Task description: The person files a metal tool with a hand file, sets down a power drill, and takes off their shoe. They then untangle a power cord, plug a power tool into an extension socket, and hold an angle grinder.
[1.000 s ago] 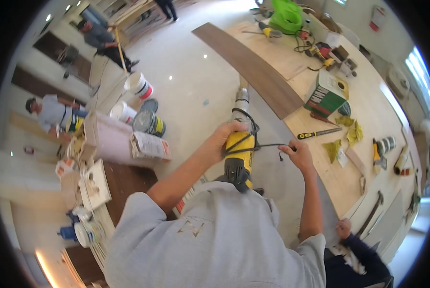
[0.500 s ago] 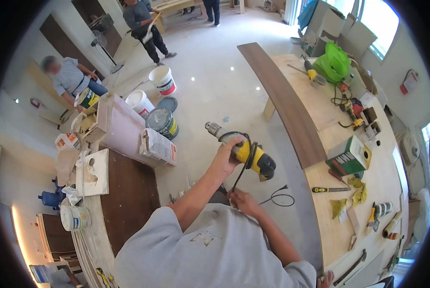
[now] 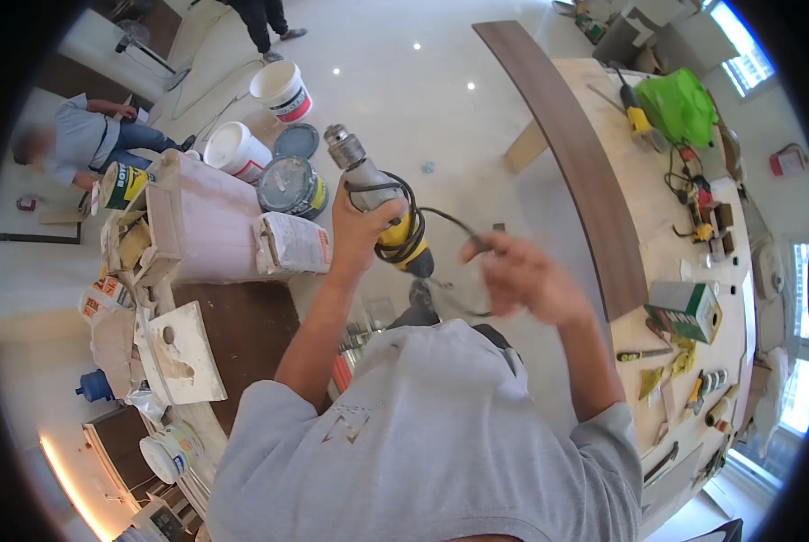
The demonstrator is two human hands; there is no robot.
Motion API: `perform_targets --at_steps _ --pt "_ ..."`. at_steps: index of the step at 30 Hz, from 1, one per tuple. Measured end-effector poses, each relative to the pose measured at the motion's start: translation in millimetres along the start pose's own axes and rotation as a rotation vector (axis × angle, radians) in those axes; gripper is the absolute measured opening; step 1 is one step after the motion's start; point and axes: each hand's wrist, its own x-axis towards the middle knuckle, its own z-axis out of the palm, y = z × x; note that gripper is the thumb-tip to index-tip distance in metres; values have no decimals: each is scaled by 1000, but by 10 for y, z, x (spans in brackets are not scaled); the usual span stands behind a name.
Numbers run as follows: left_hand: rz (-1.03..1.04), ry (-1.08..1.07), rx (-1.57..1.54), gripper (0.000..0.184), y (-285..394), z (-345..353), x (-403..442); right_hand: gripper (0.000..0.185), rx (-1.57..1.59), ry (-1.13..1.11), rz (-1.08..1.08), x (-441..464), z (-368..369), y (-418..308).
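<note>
Head view: left hand gripping drill around its body, over the floor between brown board and pink box; cord looped round the drill; right hand motion-blurred, fingers part-curled at the cord's loose run, can't tell if gripping

Bare-metal chuck with a dull shine, yellow-and-black plastic-looking drill body, matt black cord, smooth brown wood-grain board, glossy pale floor, soft grey cloth shirt, crinkled green plastic bag.
</note>
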Motion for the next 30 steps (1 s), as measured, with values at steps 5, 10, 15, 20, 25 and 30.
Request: perform_targets --at_steps 5,10,15,20,25,30 --pt "-32 316 -282 41 24 -141 631 17 -368 -331 -148 1178 623 665" --pt "-509 180 -720 32 365 -490 1126 13 -892 -112 -1052 2769 -315 895" --pt "-367 182 -672 35 538 -687 1808 23 -1344 59 -747 3782 -1309 32" --pt "-368 165 -586 41 788 -951 2812 40 -1266 226 -544 4303 -1947 -897" --pt "-235 316 -79 37 411 -1180 3882 47 -1031 74 -454 4876 -1914 -2121" --pt "5 589 -21 39 22 -941 5010 32 -769 -407 -442 5092 -1377 -2317"
